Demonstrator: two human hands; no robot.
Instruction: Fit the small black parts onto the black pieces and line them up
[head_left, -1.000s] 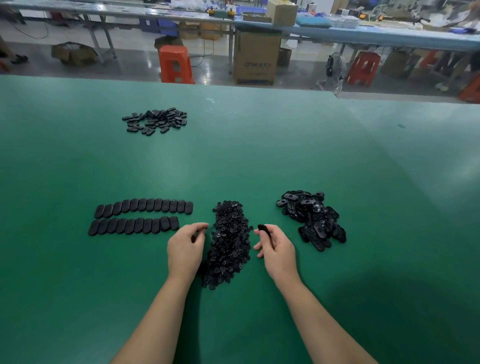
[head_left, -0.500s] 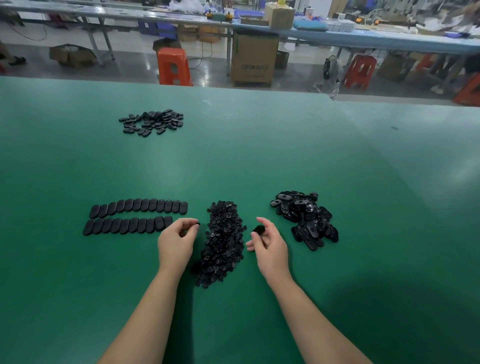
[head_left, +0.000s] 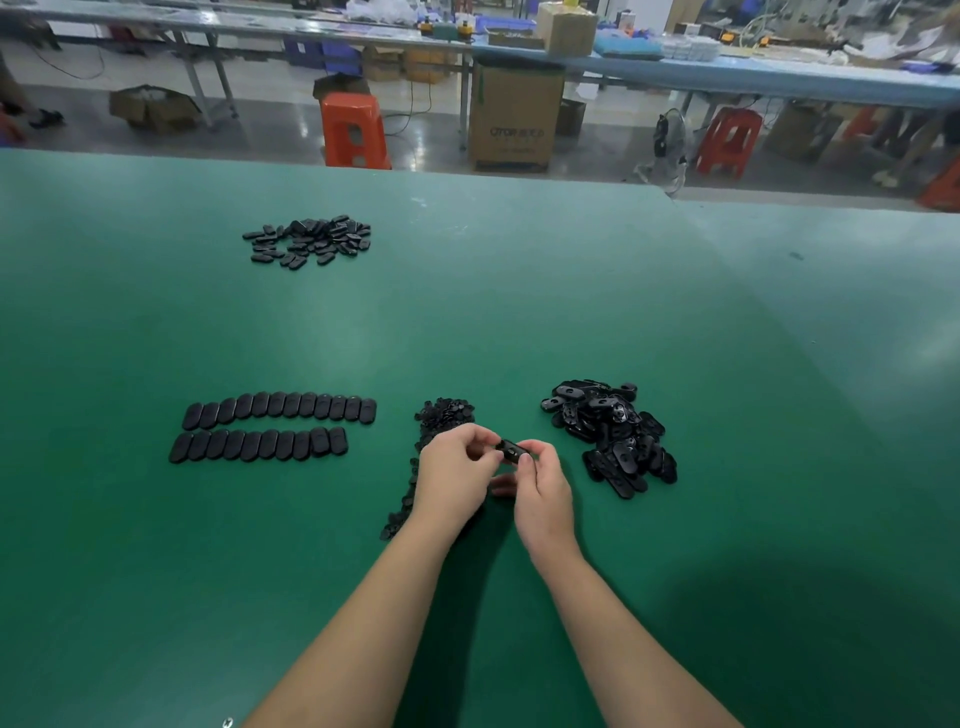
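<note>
A person stands at a wide green worktop, both bare forearms reaching forward. The left hand and right hand meet just above the surface, near the front edge. Between them they hold one flat black oval plastic piece. The right hand's grip is a pinch, thumb and forefinger curled round the piece's right end. The left hand's fingers are curled in at the piece's left end, fingertips touching it; whether they also hold a small part is too small to tell.

Directly under and behind the hands lies a long heap of small black round parts, loose on the worktop. Just to the right is a loose pile of black oval pieces with holes, jumbled on top of each other. To the left, well apart from the hands, two neat rows of black oval pieces lie side by side, each piece touching its neighbour; the back row is longer than the front row. Far back on the left sits another scattered pile of black oval pieces.

Beyond the worktop, on the floor, stand a tall brown cardboard box, closed, an orange plastic stool, and a red plastic stool. A long blue bench carries boxes and clutter.
</note>
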